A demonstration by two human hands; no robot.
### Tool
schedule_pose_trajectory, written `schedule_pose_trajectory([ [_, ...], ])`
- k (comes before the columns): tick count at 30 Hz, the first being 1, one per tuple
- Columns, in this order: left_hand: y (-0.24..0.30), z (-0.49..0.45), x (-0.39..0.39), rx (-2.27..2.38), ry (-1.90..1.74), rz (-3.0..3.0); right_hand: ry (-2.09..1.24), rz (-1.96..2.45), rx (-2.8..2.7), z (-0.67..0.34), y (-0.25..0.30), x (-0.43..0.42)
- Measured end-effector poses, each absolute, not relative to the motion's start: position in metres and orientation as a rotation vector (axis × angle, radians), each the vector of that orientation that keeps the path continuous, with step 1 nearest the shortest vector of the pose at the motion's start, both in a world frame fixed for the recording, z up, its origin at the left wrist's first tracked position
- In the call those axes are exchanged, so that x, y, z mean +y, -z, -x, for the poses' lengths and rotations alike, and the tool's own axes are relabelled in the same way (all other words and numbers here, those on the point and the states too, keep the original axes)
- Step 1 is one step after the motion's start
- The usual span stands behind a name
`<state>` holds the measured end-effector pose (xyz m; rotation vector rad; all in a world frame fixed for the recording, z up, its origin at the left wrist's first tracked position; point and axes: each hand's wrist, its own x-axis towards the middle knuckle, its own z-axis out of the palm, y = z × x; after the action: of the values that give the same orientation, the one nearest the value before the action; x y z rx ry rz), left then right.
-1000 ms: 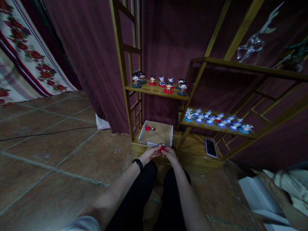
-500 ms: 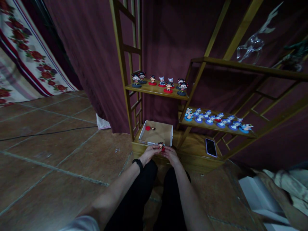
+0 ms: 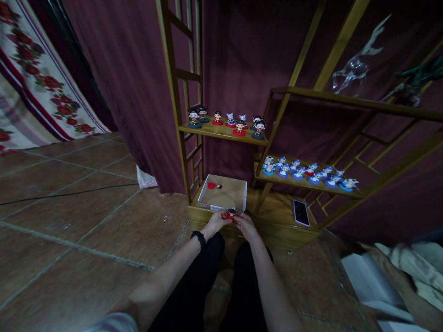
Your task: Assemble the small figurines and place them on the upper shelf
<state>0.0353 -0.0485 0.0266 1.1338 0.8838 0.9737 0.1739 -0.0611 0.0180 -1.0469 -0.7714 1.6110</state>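
A small figurine (image 3: 231, 214) with dark hair and a red base is held between my two hands, just in front of the open box. My left hand (image 3: 217, 221), with a dark band at the wrist, pinches it from the left. From the other side my right hand (image 3: 245, 224) has its fingers closed on it too. Inside the shallow cardboard box (image 3: 231, 193) lie a red disc (image 3: 211, 186) and a small dark-haired figurine (image 3: 218, 186) on its side. My fingers cover part of the held figurine.
Several figurines on red and dark bases stand on the upper-left shelf (image 3: 224, 132). More, mostly blue and white, fill the lower-right shelf (image 3: 311, 184). A phone (image 3: 301, 212) lies on the cabinet base. A clear deer ornament (image 3: 353, 71) stands higher up; white boxes (image 3: 374, 281) sit at right.
The figurine has been tilted in my hands, so its red base now shows more to the front. My view has shifted slightly; the box and shelf items stay put.
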Motion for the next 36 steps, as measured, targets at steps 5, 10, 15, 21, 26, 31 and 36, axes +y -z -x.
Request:
schedule_pose_trajectory([
  [5, -0.029, -0.035, -0.05, 0.897, -0.971, -1.093, -1.591, 1.075, -0.803, -0.174, -0.016, -0.061],
  [10, -0.028, -0.034, -0.048, 0.933, -0.968, -1.129, -1.572, 1.105, -0.814, -0.171, -0.011, -0.057],
  [15, -0.026, -0.032, -0.046, 0.959, -0.987, -1.157, -1.578, 1.085, -0.828, -0.168, -0.009, -0.054],
  [21, -0.024, -0.034, -0.046, 0.988, -1.018, -1.149, -1.548, 1.15, -0.888, -0.164, -0.007, -0.052],
  [26, -0.024, -0.035, -0.047, 0.942, -0.995, -1.099, -1.55, 1.145, -0.934, -0.162, -0.006, -0.051],
  [31, -0.022, -0.033, -0.046, 0.964, -1.019, -1.101, -1.52, 1.122, -0.938, -0.16, -0.006, -0.051],
  [36, -0.017, -0.031, -0.042, 0.959, -1.017, -1.078, -1.497, 1.104, -0.873, -0.159, -0.006, -0.053],
])
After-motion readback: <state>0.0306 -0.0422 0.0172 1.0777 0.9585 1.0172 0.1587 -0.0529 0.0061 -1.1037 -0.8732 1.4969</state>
